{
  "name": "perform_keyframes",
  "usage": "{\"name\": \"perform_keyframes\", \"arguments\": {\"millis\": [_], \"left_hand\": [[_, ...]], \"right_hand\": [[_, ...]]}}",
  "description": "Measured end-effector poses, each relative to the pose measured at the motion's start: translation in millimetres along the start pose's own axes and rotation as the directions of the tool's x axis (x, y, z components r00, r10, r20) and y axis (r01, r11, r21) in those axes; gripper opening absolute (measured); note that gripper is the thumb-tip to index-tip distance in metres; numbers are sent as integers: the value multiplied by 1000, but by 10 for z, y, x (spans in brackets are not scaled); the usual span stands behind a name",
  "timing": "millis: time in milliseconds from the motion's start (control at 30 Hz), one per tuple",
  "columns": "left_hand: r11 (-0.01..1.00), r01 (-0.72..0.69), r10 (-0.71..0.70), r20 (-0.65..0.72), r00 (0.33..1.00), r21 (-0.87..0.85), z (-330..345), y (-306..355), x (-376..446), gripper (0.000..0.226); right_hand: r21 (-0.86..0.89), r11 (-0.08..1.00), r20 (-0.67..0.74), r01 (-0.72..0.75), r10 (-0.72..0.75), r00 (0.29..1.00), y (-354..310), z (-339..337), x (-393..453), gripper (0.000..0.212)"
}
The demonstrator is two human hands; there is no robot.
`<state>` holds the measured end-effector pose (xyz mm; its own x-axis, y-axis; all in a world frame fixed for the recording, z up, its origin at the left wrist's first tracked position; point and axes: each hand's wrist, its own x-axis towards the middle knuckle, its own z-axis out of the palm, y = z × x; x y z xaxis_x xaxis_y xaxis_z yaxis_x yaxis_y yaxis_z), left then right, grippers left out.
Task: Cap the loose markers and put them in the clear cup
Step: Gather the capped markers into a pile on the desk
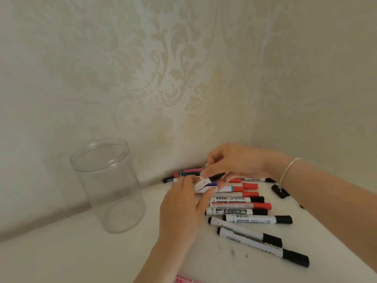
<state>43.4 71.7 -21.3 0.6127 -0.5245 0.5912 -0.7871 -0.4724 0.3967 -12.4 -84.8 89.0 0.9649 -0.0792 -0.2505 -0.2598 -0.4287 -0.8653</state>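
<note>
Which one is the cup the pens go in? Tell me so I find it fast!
Look at the white table in front of the patterned cream wall. On its left side, apart from the pile of whiteboard markers and both hands, stands a tall see-through plastic cup. It is the only upright, round thing there, and nothing is inside it.

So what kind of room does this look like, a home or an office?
Probably a home, though that is a guess: the damask-patterned wallpaper suggests a lived-in room, and the whiteboard markers and clear cup sit on a plain white table pushed into a corner.
</note>
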Motion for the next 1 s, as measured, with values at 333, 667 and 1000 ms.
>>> {"name": "perform_keyframes", "arguments": {"millis": [333, 667, 1000], "left_hand": [[998, 6, -9, -46, 999, -65, 137, 18, -13, 46], [997, -7, 4, -33, 999, -72, 110, 69, -68, 42], [994, 40, -37, 24, 999, -104, 6, 122, 13, 28]], "right_hand": [[69, 994, -553, -83, 108, 826, 693, -443, 201, 15], [-382, 910, -657, -164, -143, 740, 984, -383, 211, 27], [-304, 782, -780, -543, 123, 614, 1219, -805, -536, 26]]}}
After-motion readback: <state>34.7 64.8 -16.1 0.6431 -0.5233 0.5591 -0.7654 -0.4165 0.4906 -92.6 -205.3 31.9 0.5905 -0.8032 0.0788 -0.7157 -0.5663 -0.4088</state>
